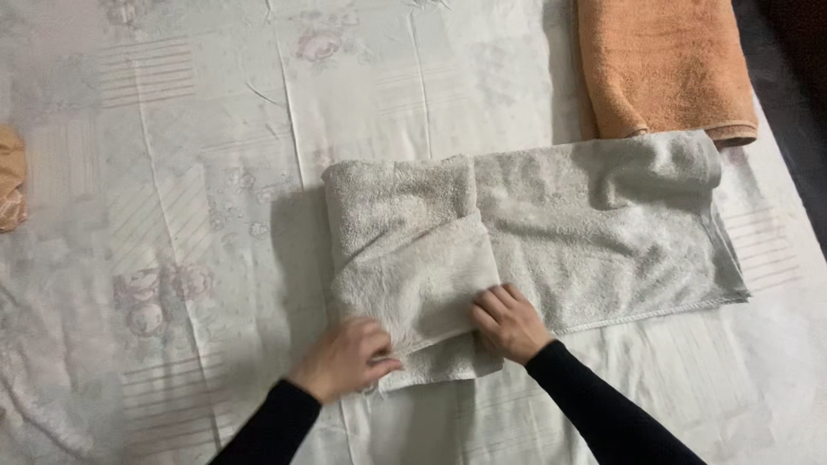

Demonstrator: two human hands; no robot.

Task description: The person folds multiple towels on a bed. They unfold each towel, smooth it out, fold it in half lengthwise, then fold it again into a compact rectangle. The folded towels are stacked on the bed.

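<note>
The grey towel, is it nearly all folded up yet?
Partly. The left end of the grey towel is already folded over into a thick layered flap. The left hand pinches that flap's near corner, and the right hand presses its edge flat. The right half lies in a single spread-out layer, with its far corner curled over. An orange towel lies folded on the bedsheet beyond.

The orange towel (663, 65) at one o'clock runs off the top edge. At nine o'clock an orange cloth (10, 176) is cut by the left edge, its kind unclear. The left hand (345, 357) hides the grey towel's (603, 232) near corner; its fingertips curl under.
</note>
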